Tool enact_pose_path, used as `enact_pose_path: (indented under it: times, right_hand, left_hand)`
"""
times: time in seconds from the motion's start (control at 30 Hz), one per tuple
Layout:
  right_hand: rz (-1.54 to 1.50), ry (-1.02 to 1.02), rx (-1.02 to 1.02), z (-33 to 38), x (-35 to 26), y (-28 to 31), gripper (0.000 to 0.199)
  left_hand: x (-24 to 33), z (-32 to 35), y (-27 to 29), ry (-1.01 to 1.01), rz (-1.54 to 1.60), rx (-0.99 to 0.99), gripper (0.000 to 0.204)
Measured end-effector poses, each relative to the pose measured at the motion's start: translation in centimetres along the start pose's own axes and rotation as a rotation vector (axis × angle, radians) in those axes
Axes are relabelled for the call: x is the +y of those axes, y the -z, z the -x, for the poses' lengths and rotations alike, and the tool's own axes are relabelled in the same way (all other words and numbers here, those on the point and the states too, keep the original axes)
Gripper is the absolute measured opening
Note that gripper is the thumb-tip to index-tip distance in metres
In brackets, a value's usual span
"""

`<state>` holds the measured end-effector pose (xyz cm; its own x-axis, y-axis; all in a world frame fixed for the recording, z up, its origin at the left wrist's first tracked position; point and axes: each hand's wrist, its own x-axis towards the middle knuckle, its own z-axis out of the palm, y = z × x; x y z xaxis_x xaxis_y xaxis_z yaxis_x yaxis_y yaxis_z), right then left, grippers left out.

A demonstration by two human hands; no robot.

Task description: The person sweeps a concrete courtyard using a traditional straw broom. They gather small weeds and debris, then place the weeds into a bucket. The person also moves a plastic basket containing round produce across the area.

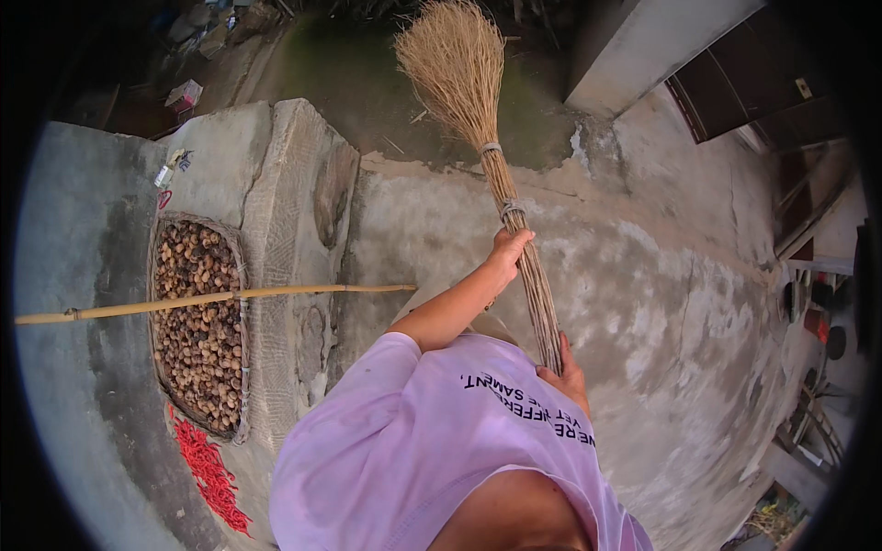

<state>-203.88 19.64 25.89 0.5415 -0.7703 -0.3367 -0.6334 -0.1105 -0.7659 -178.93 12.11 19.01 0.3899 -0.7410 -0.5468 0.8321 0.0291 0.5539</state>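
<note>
A twig broom [525, 248] stretches away from my body, its pale bristles fanned out at the far end. Two bands bind its stalks, one at the base of the bristles and one farther down. Just below the lower band, my left hand [511, 250] is closed around the handle. Near my shirt, my right hand [570, 375] grips the handle's near end, thumb pointing up along it; some of its fingers are hidden. The bristles hang over dark, greenish ground beyond the concrete edge.
On a concrete ledge [299, 184] at left sits a woven basket [242, 367] of brown, nut-like pieces. A bamboo pole [322, 289] crosses above it. Red chillies [207, 468] lie beside it. Rough concrete floor [643, 303] extends right, toward a pillar [652, 46] and dark doors [735, 83].
</note>
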Motion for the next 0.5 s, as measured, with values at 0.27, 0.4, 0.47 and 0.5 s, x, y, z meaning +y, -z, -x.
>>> enact_pose_path:
  times: [0.27,0.4,0.47,0.5]
  right_hand:
    - [-0.246,-0.071,-0.178,-8.2,-2.2,1.5,0.07]
    - [-0.026,0.021,-0.226,-13.6,-7.4,1.2,0.069]
    - [0.03,0.069,-0.24,-17.0,-10.0,0.4,0.068]
    - [0.057,0.093,-0.251,-18.9,-11.4,-0.1,0.067]
  left_hand:
    - [4.3,-7.5,0.5,0.019,0.138,0.121,0.019]
    - [8.2,-11.5,1.9,0.039,0.216,0.141,0.018]
    - [10.6,-13.7,2.9,0.051,0.268,0.201,0.017]
    - [12.0,-14.8,3.6,0.044,0.287,0.226,0.018]
